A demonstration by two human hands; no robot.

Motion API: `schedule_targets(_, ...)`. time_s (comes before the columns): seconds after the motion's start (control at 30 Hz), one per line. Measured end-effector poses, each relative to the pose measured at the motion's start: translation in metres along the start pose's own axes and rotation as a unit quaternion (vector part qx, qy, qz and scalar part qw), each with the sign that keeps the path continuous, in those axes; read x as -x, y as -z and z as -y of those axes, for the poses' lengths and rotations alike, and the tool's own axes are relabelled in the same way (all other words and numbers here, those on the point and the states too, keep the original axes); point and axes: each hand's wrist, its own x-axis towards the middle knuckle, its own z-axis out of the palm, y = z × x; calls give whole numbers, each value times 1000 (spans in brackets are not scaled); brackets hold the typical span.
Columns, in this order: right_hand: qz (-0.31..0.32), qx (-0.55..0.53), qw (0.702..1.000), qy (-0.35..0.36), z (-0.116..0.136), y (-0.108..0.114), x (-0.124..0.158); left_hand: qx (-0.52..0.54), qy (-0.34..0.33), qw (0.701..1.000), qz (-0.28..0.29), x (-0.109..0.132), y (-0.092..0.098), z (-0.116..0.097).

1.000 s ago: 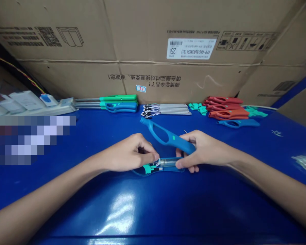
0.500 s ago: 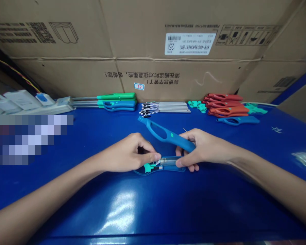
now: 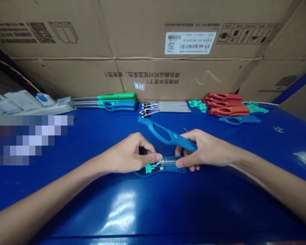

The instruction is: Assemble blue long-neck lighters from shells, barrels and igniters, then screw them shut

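Note:
A blue lighter shell half (image 3: 173,168) lies low on the blue table, with a clear gas tank (image 3: 169,161), a green trigger (image 3: 150,168) and a small black-and-white part (image 3: 158,168) in it. My left hand (image 3: 132,153) is closed, thumb and forefinger pinching at the tank's left, valve end; its fingertips partly hide that spot. In the palm of my right hand (image 3: 201,146) is another blue lighter shell half (image 3: 164,135), its nozzle end pointing up and left. The right thumb presses on the tank's right end, and the other fingers curl behind the lower shell.
Along the cardboard wall (image 3: 142,41) lie finished green and blue lighters (image 3: 119,101), metal rods with wires (image 3: 173,107), green triggers (image 3: 199,104) and red, orange and blue lighter shells (image 3: 228,110). A power strip (image 3: 46,110) with plugs stands at left.
The upper blue shell in my right hand has shifted very slightly to the right. Both hands otherwise keep their places at the tank.

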Motion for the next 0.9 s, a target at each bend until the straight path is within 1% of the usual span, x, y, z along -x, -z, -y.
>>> schedule_targets(0.33, -13, -3, 1000, -6, 0, -3, -1, 44, -8, 999, 7, -1, 2, 1)
schedule_targets(0.53, -21, 18, 1000, 3, 1, -2, 1, 73, 6, 997, 23, 0, 3, 1)
schedule_targets(0.63, -12, 17, 1000, 14, 1, -3, 2, 78, 15, 997, 23, 1, 4, 0)
schedule_targets(0.7, -18, 17, 999, 21, 1, -5, 2, 85, 3, 996, 19, 0, 4, 2)
schedule_targets(0.8, -43, 29, 998, 26, 1, -8, 1, 96, -36, 995, 3, -1, 3, 7)
schedule_targets(0.9, -46, 38, 998, 29, 2, -9, 0, 97, -58, 994, -6, -2, 1, 12)
